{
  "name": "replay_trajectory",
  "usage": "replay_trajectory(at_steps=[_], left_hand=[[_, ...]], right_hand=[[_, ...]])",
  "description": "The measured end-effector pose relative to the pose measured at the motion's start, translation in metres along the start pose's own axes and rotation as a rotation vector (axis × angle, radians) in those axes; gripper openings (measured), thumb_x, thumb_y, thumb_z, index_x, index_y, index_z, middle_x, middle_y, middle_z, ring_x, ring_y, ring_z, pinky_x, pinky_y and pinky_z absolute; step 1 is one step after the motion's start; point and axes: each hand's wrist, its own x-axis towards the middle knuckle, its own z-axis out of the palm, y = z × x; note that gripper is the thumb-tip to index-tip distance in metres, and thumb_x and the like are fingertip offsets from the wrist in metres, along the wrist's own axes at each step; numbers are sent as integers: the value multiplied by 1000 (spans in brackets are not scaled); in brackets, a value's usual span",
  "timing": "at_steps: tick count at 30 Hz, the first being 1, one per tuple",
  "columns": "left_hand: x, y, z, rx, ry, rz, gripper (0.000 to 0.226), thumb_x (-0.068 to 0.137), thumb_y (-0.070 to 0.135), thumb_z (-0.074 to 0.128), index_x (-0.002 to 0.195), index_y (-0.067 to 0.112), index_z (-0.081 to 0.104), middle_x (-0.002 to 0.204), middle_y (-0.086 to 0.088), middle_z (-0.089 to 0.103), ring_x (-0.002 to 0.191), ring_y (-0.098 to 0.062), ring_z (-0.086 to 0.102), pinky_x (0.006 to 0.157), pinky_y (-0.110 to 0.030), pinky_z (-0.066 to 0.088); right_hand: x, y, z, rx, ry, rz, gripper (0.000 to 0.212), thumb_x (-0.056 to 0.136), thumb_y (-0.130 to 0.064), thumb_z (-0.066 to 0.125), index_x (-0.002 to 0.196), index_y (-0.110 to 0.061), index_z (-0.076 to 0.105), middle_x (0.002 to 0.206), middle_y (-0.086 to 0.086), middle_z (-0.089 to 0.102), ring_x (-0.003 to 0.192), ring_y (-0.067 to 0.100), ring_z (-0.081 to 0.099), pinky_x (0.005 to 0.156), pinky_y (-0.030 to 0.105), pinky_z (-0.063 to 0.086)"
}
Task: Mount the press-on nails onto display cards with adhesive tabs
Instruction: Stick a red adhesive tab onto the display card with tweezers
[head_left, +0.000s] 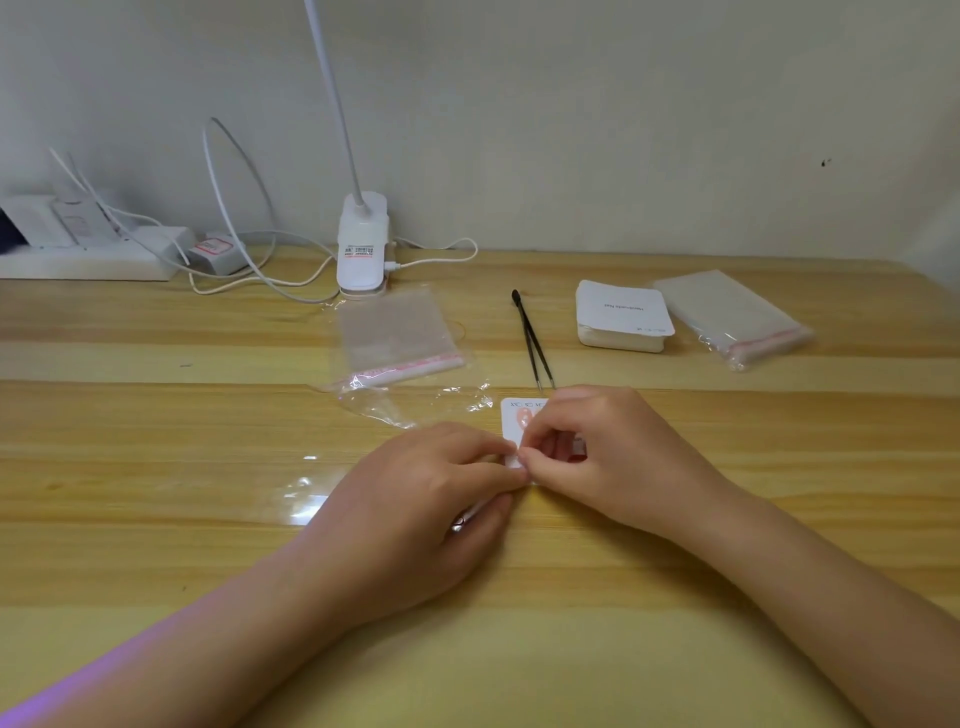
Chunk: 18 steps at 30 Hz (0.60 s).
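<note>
Your two forearms enter from the bottom corners and meet just below the frame's centre. Your left hand (441, 499) has its fingers curled, thumb and forefinger pinching the lower left corner of the white display card (514, 415) that lies on the wooden table (156, 519). Your right hand (597, 447) covers most of the card, its curled fingertips pinching at the same spot; what they pinch is too small to tell. One pink press-on nail (522, 415) shows on the card's upper left. Above it lie black tweezers (532, 340), a card stack (623, 314) at right of centre, and clear bags (400, 338).
</note>
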Motion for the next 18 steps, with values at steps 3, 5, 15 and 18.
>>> replay_trajectory(at_steps=[3,5,15,18], left_hand=[[0,0,1,1,13,-6,21,84,19,59,100,16,72,102,4,69,89,-16,64,69,-26,51],[0,-1,1,3,12,-6,22,83,18,59,100,17,72,102,4,68,89,-16,64,69,-27,52],[-1,-2,-1,6,-2,-20,23,81,20,59,100,21,73,102,5,68,91,-12,64,70,-20,49],[-1,-2,-2,-10,-7,-28,23,84,21,57,101,21,72,103,4,68,92,-13,63,71,-22,50]], right_hand=[[-2,2,3,49,38,-6,7,76,-15,69,69,-16,70,68,-7,60,68,5,55,60,15,43],[-2,3,3,126,46,34,8,76,-14,70,69,-17,70,65,-12,60,65,1,55,58,9,40],[64,17,-27,-275,35,460,53,85,-51,53,51,-10,44,51,5,41,47,13,38,44,26,25],[87,12,-16,-428,-98,472,52,86,-52,51,53,-16,33,55,-1,37,49,12,34,44,27,22]])
